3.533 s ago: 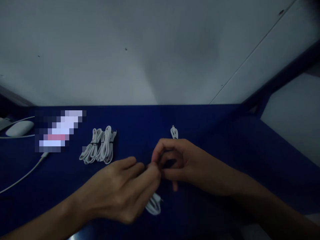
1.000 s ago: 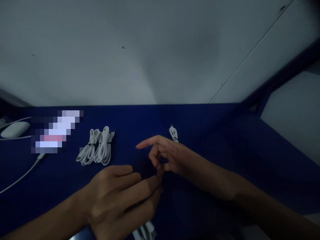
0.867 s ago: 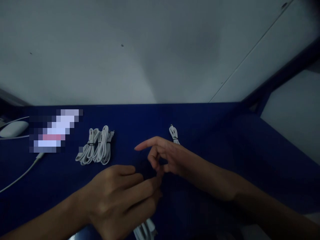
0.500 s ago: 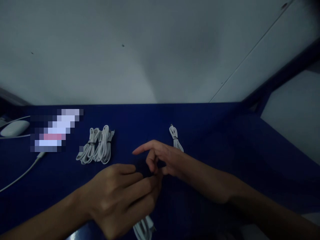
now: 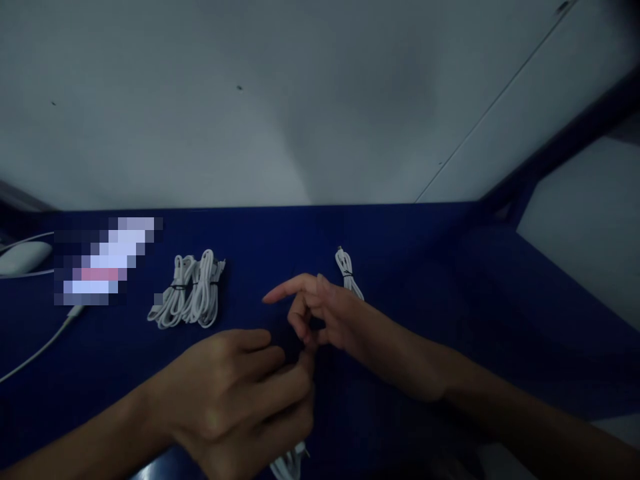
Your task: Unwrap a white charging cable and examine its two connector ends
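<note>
My left hand (image 5: 245, 393) is closed, back up, and its fingertips meet the curled lower fingers of my right hand (image 5: 320, 310). The right index finger points out to the left while its other fingers bend in. Anything pinched where the fingertips meet is too small or dark to make out. Below my left hand, a bundle of white cable (image 5: 287, 465) shows only in part. Behind my right wrist lies a white cable tied with a black tie (image 5: 347, 272), its lower end hidden.
Several tied white cable bundles (image 5: 200, 293) lie together on the blue table (image 5: 280, 233). To their left is a pixelated bright phone-like device (image 5: 107, 260) with a white cord (image 5: 45, 350). A white rounded object (image 5: 25, 258) sits at the far left. A pale wall (image 5: 200, 147) rises behind.
The view has shifted slightly, so things on the table appear a little further left. My right thumb now shows raised above the hand; both hands stay together.
</note>
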Demonstrator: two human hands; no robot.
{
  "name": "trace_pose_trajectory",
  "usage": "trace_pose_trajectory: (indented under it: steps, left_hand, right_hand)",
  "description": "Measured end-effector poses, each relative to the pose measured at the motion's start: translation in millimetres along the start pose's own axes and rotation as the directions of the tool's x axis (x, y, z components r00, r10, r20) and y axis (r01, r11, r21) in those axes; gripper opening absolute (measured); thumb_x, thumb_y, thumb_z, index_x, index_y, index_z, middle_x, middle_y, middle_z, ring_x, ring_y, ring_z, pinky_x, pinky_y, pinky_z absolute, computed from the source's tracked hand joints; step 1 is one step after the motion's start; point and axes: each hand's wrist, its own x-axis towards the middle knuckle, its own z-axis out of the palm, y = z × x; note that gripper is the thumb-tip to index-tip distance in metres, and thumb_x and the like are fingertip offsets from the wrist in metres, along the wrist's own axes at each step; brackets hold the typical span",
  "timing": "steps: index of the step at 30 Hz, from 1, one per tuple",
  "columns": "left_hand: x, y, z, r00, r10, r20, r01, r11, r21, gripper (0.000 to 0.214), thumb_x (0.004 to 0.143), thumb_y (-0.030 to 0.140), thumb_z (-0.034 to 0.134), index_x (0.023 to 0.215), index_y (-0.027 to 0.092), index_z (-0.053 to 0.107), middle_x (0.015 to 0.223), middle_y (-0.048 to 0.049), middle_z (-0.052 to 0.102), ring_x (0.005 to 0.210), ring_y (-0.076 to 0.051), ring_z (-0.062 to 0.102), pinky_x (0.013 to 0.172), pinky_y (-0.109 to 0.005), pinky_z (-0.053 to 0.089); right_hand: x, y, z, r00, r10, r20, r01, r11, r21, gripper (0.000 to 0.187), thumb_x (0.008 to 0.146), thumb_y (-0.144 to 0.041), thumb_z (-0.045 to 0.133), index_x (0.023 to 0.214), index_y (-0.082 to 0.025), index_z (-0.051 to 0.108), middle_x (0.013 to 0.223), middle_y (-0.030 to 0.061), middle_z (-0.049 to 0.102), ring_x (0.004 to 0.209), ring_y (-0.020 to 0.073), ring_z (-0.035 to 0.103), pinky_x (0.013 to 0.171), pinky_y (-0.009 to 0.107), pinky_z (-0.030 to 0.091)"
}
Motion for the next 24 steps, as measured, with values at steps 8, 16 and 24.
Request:
trace_pose_trajectory:
  steps: [8,16,24]
  left_hand:
    - [1,-3,0.3,0.999,0.022,-0.038,-0.020,0.999,0.040,0.027,0.101,0.005,0.060,0.089,0.011,0.083,0.091,-0.0056,0.081,0.055,-0.012,0.059,0.045,-0.031,0.044]
    - [-3,-5,1.0,0.999,-0.036,-0.024,0.038,0.994,0.100,0.022,0.100,-0.001,0.065,0.090,0.010,0.083,0.102,-0.0088,0.082,0.061,-0.013,0.065,0.047,-0.032,0.046]
    - [-1,-16,2.0,0.993,-0.119,-0.019,0.121,0.973,0.199,0.019,0.105,-0.001,0.063,0.097,0.007,0.078,0.087,-0.0067,0.081,0.058,-0.014,0.066,0.050,-0.031,0.052]
  right_hand:
    - [-8,-3,3,0.999,-0.026,-0.034,0.028,0.998,0.059,0.065,0.112,-0.077,0.039,0.132,-0.023,0.070,0.097,0.0017,0.051,0.089,0.0207,0.049,0.088,0.038,0.045]
    - [-5,5,0,0.984,-0.131,-0.118,0.142,0.986,0.089,0.061,0.112,-0.073,0.044,0.121,-0.021,0.073,0.092,0.0011,0.050,0.086,0.0202,0.048,0.085,0.038,0.049]
    - [0,8,-8,0.953,-0.239,-0.188,0.256,0.964,0.072,0.047,0.115,-0.060,0.050,0.117,-0.022,0.077,0.087,0.0000,0.050,0.086,0.0194,0.053,0.093,0.041,0.054]
